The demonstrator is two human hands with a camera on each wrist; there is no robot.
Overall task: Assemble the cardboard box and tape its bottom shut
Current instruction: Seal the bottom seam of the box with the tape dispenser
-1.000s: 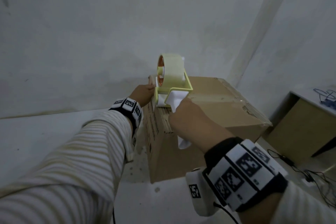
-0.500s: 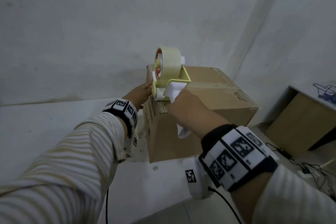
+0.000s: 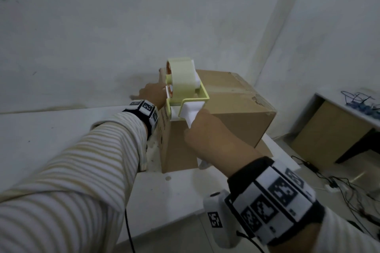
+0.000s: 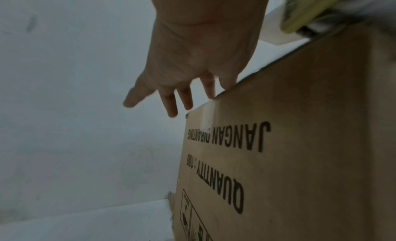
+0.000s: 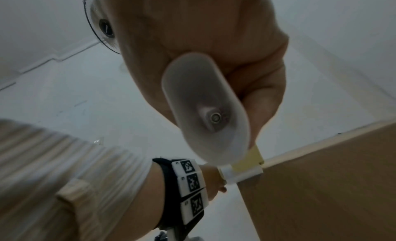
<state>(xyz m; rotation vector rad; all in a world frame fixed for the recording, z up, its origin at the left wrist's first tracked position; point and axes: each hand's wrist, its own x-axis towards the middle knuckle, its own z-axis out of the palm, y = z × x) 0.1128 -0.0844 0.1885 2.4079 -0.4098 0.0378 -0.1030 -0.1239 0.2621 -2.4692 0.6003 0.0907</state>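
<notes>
1. Head view: box [image 3: 226, 113] sits upside-down on the table [image 3: 51, 129], bottom flaps folded shut and facing up. Right hand [image 3: 203, 129] is wrapped round the white handle of the tape gun [image 3: 185, 92], whose nose sits on the box's near top edge, just ahead of the knuckles. Left hand [image 3: 152, 94] lies beside the gun at the box's left top edge, fingers spread and straight, holding nothing.
2. Left wrist view: left hand [image 4: 193, 49] splayed, fingertips at the top corner edge of the box [image 4: 300, 143]; the printed side lies below the palm. A clear tape strip looks already folded down over that edge, hard to be sure.
3. Right wrist view: right hand [image 5: 214, 41] fisted on the gun handle [image 5: 205, 105]; the gun's front touches the box [image 5: 321, 177] edge beyond the fingers.
4. Step, my read: taping the bottom seam, at its near end. Next probably needs the gun pressed down and run along the seam, or tilted to cut, with the left hand steadying the box.
</notes>
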